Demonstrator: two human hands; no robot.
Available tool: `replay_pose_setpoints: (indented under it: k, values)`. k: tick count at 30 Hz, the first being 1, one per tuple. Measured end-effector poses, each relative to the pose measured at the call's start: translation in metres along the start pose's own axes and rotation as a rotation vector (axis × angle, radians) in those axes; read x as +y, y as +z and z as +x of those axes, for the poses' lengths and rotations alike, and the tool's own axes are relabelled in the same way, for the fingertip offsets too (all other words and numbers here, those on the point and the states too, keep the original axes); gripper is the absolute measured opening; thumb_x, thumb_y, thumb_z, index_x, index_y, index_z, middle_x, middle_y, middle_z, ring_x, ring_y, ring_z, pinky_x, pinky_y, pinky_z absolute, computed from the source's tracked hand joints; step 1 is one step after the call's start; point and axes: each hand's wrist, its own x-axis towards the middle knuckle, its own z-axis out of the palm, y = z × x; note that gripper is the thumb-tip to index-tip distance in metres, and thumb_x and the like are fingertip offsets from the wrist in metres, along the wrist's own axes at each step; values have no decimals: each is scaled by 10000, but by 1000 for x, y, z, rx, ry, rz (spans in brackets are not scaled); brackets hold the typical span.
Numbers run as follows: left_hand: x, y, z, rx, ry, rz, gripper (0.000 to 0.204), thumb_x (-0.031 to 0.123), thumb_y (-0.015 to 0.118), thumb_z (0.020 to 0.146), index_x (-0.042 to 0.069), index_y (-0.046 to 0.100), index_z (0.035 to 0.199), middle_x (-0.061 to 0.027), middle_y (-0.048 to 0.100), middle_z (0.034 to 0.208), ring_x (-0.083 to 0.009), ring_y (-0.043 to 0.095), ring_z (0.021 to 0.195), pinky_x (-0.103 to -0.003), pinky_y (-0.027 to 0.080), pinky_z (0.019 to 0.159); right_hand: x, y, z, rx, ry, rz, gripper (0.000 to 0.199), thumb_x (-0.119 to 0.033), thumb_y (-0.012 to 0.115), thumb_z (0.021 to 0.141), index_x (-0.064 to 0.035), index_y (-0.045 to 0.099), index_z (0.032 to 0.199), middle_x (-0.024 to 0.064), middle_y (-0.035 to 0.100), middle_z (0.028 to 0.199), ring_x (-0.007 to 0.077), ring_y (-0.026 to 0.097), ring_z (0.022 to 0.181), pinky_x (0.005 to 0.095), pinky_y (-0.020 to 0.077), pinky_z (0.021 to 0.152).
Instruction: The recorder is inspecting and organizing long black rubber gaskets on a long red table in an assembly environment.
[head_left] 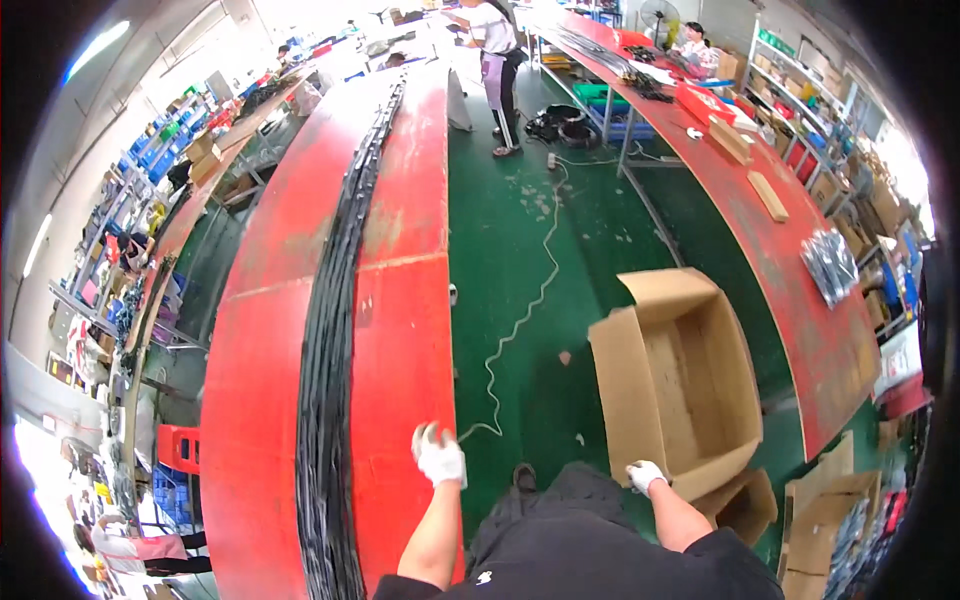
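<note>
My left hand (pixel 440 456), in a white glove, hovers near the right edge of the long red table (pixel 405 370). Its fingers are loosely bent and apart, with nothing in them. A bundle of long black strips (pixel 330 370) runs lengthwise along that table, left of this hand. My right hand (pixel 646 475), also gloved in white, is closed at the near left corner of a cardboard box (pixel 628 385). The box stands with its top flaps spread, and its inside shows no contents. Part of the right hand's grip is too small to make out.
Another red table (pixel 780 290) on the right bears wooden blocks (pixel 767 196) and a clear plastic pack (pixel 829 266). A white cable (pixel 520 320) trails over the green floor. Smaller cartons (pixel 745 505) sit behind the box. A person (pixel 497 70) stands at the far end.
</note>
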Motion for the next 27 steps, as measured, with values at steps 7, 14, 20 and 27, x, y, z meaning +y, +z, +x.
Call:
replay_pose_setpoints:
  k: [7, 14, 20, 27]
  values:
    - [165, 151, 279, 59, 358, -194, 301, 112, 774, 895, 103, 695, 1185, -170, 673, 1271, -383, 630, 1196, -481, 513, 1026, -198, -45, 164, -6, -30, 213, 185, -220, 631, 1012, -34, 638, 1016, 90, 647, 842, 217, 618, 665, 409, 552, 597]
    - [138, 303, 365, -75, 195, 10, 235, 179, 748, 887, 102, 716, 1108, -176, 671, 1266, -387, 622, 1222, -490, 503, 1059, -338, -105, 357, -12, -143, -657, 527, -434, 529, 1012, -68, 700, 1350, 178, 745, 1266, 350, 713, 1170, 457, 538, 1003]
    - [170, 335, 458, -45, -26, 158, 224, 187, 736, 898, 88, 718, 1099, -164, 692, 1211, -366, 651, 1161, -484, 531, 1012, -611, -213, 466, 27, -180, -456, 457, -383, 615, 980, -3, 743, 1199, 175, 772, 1079, 310, 738, 950, 437, 578, 861]
    - [221, 471, 638, -43, -28, 29, 227, 164, 733, 909, 82, 712, 1119, -164, 677, 1205, -372, 636, 1174, -478, 516, 1027, -870, -245, 629, 45, -485, -66, 307, -282, 636, 1019, -23, 706, 1166, 65, 687, 874, 187, 634, 707, 375, 537, 637]
